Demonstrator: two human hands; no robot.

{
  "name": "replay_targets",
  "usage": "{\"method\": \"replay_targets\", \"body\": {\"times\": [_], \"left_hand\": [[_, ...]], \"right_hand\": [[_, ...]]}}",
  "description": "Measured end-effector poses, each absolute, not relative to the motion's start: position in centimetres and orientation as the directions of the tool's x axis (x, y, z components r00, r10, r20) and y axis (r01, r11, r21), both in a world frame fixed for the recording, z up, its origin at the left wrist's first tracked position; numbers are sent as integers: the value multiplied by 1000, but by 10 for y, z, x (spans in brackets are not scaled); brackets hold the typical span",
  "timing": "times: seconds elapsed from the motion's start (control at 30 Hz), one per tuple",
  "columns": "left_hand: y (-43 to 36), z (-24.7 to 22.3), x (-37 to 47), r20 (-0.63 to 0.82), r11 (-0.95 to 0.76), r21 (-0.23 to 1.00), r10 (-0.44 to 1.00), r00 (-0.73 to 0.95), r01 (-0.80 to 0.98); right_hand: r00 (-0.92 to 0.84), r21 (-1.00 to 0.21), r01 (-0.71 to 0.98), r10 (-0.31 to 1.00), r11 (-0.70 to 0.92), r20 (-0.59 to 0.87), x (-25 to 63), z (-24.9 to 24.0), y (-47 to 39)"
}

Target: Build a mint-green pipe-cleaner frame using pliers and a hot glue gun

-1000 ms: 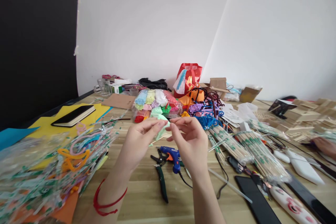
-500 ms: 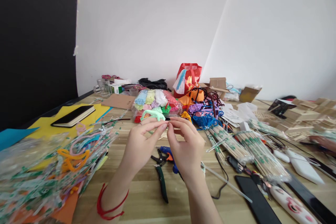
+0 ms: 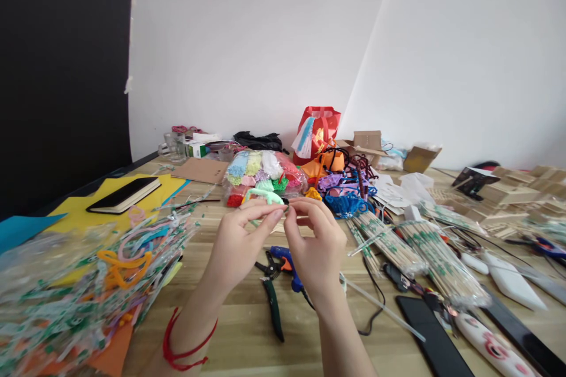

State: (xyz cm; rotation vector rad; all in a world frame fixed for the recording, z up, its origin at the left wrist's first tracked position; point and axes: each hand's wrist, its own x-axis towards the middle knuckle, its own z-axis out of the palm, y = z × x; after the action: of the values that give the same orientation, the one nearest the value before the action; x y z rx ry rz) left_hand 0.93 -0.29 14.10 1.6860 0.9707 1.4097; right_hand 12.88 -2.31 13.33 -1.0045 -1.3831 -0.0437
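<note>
Seemingly midway, the mint-green strip (image 3: 264, 195) is already bent but not yet set down, the left hand (image 3: 240, 241) pinching it above the surface (image 3: 234, 330), the right hand (image 3: 316, 241) pinching something too small to tell, the glue gun (image 3: 279, 253) lying unheld.

The one camera sits on the person's head. It looks ahead and down over the table (image 3: 239, 336) — with the left hand (image 3: 236, 242) and right hand (image 3: 317, 242) close, well in front of the red bag (image 3: 325, 132), and the wall (image 3: 247, 41) behind that bag.
</note>
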Motion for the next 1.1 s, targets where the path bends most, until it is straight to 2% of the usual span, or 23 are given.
{"method": "replay_targets", "body": {"times": [0.27,0.5,0.67,1.1], "left_hand": [[-5,147,9,429,-434,901,891,150,2],[-4,147,11,341,-334,940,930,138,-70],[-5,148,12,317,-312,948,941,116,-58],[-4,149,12,290,-276,956,939,186,-96]], "right_hand": [[259,-630,489,590,603,765,131,136,-24],[217,-696,396,675,599,705,132,140,-29],[227,-710,381,685,592,693,133,141,-31],[234,-718,376,689,586,685,133,144,-33]]}}
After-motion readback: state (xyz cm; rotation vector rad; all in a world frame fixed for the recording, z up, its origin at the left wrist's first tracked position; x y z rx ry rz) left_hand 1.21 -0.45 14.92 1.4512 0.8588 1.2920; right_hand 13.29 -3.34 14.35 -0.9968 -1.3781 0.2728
